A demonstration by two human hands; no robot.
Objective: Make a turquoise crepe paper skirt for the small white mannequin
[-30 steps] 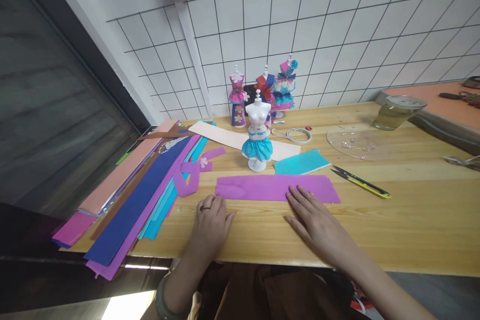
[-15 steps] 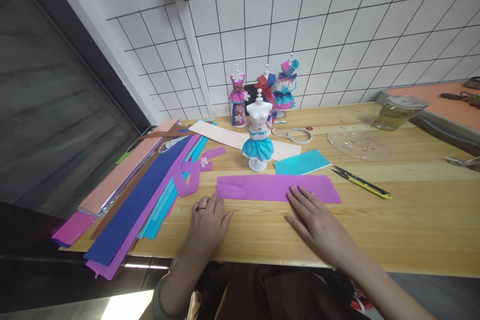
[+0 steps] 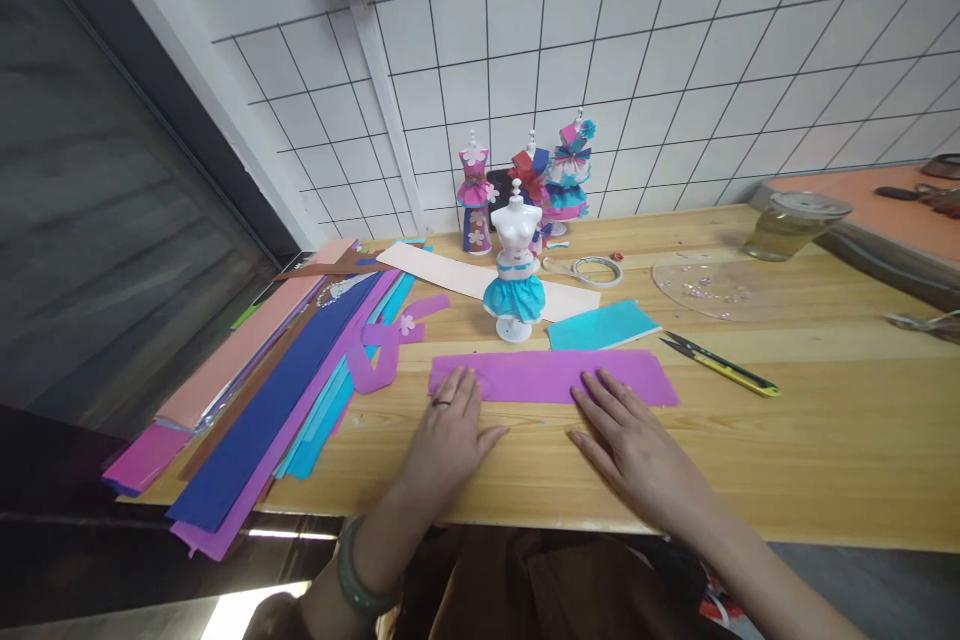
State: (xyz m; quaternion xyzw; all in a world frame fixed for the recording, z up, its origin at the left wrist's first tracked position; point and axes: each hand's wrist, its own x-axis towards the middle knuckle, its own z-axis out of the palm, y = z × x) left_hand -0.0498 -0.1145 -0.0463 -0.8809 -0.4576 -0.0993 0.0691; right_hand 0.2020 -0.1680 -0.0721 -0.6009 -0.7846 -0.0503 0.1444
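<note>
A purple strip (image 3: 536, 375) lies flat on the wooden table, its long side running left to right. My left hand (image 3: 450, 430) rests with fingers stretched over the strip's left part. On the right part, the spread fingers of my right hand (image 3: 626, 440) press down on the same strip. Just behind it stands a small white mannequin (image 3: 517, 225) in a blue skirt (image 3: 514, 298). A folded blue sheet (image 3: 604, 324) touches or nearly touches the strip's back edge. Yellow and black snips (image 3: 720, 365) lie to the right.
Coloured paper strips (image 3: 277, 390) are heaped at the left. Dressed mannequins (image 3: 474, 190) stand near the wall. A pale strip (image 3: 442, 270), a tape roll (image 3: 597, 270), a clear plate (image 3: 709, 290) and a cup (image 3: 793, 225) sit farther back. Purple scraps (image 3: 379, 365) lie left.
My left hand has moved right and forward, from the strip's left corner onto its surface. The left end of the strip looks smoother. My right hand has stayed in place.
</note>
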